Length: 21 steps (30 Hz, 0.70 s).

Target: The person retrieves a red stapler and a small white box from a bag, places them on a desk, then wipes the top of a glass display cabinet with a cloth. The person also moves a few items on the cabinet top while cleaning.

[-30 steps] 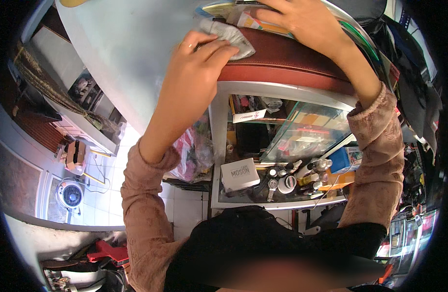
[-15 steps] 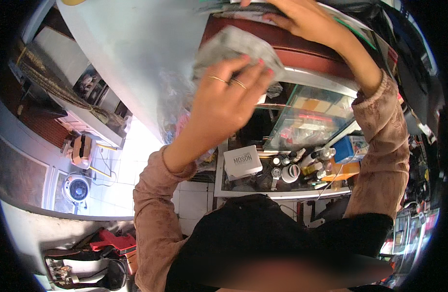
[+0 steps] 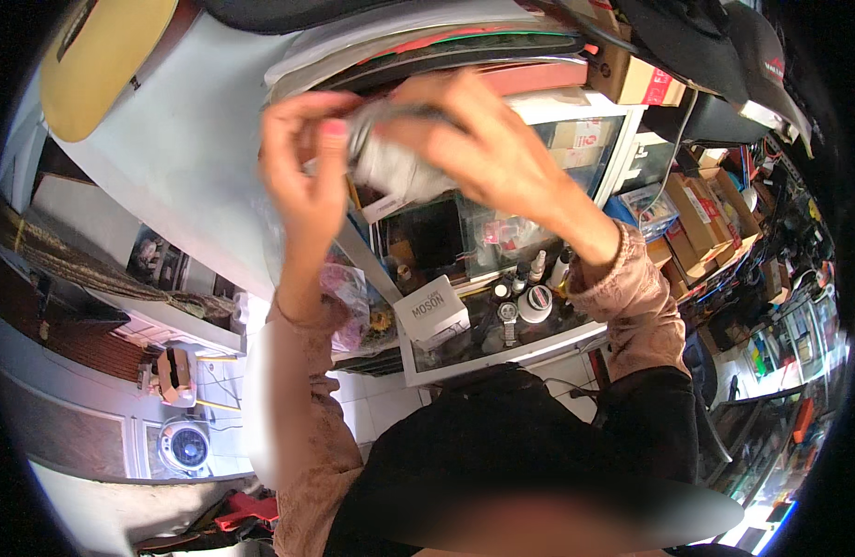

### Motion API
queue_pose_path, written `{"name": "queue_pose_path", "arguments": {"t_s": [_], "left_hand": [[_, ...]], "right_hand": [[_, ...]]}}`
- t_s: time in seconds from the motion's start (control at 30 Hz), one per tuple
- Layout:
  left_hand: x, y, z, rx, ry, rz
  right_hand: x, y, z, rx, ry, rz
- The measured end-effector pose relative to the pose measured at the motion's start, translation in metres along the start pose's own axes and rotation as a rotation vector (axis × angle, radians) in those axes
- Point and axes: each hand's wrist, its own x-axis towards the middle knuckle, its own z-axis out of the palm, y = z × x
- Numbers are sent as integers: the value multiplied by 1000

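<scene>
A crumpled light grey cloth (image 3: 398, 172) is bunched between my two hands, above the glass display case (image 3: 504, 360). My left hand (image 3: 302, 172) is closed on its left side, thumb toward me. From the right, my right hand (image 3: 488, 139) curls its fingers over the cloth; motion blurs them. Behind my hands lies a stack of flat sheets or folders (image 3: 427, 46) above a red-brown surface (image 3: 539, 79). On the case below stand a white box (image 3: 431, 314), a metal-band wristwatch (image 3: 508, 323) and a white round jar (image 3: 536, 304).
Small bottles (image 3: 537, 267) stand behind the jar. Cardboard boxes (image 3: 697, 223) and loose wares crowd the right. A yellow cap (image 3: 107, 65) hangs at the upper left, dark caps (image 3: 692, 46) at the upper right. A fan (image 3: 183, 446) stands on the floor at the left.
The view has turned and shifted. My right hand has come from the far edge down to the cloth, which my left hand alone held flat before; now it is bunched between both.
</scene>
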Motion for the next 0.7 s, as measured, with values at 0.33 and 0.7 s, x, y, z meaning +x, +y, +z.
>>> {"name": "queue_pose_path", "arguments": {"t_s": [0.33, 0.7], "left_hand": [[35, -36, -10, 1142, -287, -154], [33, -39, -11, 1138, -247, 12]], "right_hand": [[39, 37, 53, -303, 90, 183], [-22, 70, -44, -697, -291, 402]]}}
